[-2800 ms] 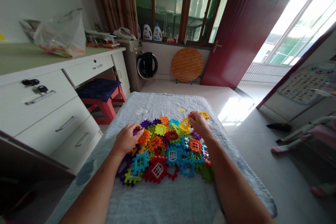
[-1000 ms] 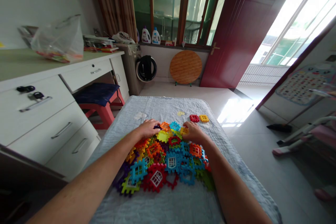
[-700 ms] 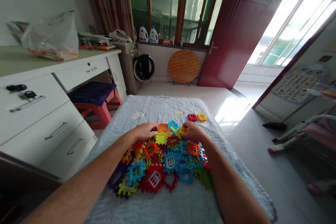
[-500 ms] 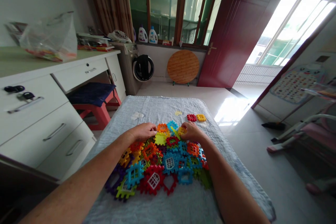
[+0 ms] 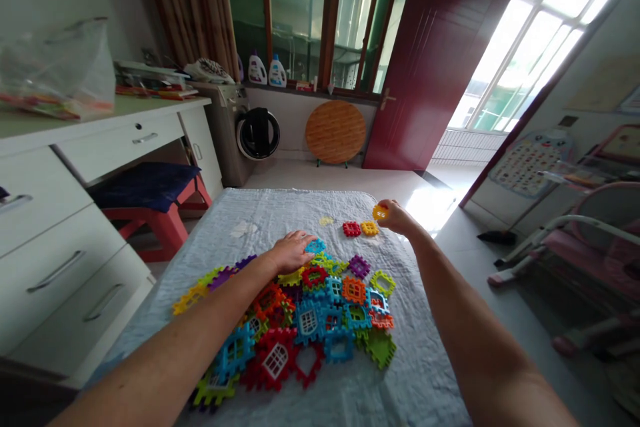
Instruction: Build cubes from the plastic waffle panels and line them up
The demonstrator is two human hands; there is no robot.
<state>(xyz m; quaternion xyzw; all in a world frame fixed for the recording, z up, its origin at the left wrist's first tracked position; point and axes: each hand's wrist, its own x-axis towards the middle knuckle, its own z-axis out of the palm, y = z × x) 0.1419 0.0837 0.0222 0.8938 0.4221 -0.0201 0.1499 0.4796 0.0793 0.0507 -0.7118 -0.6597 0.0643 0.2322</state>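
1. Yellow plastic piece [image 5: 380,212] is being clamped by the right hand [image 5: 398,218] near the far right corner of the cloth [image 5: 280,210], just beside a red piece [image 5: 351,229] and a second yellow piece [image 5: 369,229].
2. The left hand [image 5: 291,253] is resting by a blue piece [image 5: 315,246] on the pile [image 5: 308,321]; one cannot tell whether it is gripping.
3. Seemingly, the person is setting pieces apart; placing this one would be calling for lowering and loosening.

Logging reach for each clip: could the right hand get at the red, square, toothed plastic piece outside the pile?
Likely yes: the right hand is near the red piece, only a yellow toothed plastic square between, though that hand holds another yellow plastic piece.
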